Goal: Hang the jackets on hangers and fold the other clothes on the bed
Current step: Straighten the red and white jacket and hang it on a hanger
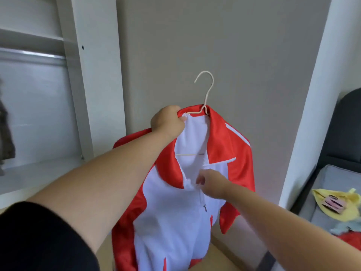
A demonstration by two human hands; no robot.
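You hold the red-and-white jacket (172, 222) up in front of the grey wall (244, 55), already draped over a cream wire hanger (207, 89) whose hook stands free above the collar. Your left grip (168, 122) is curled tight round the left shoulder of the hanger together with the red collar edge, and carries the whole garment in the air. Your right grip (211, 182) is lower, at the middle of the chest, with fingertips pressed together and pinching the white fabric at the top of the zip line; blur hides whether the zip pull itself is between them. The collar gapes open above that point, and the hanger's bottom bar shows across the white lining inside. The jacket's sleeves hang down on both sides. To your left stands the open white wardrobe (88, 75) with its metal rail (33, 54), and a dark garment (5, 122) hangs at the far left edge. To your right lies the bed (336, 178) with a dark headboard (343, 130); on it are a yellow garment (338, 198), a pale blue cloth (343, 227) and a bit of red cloth (351, 239).
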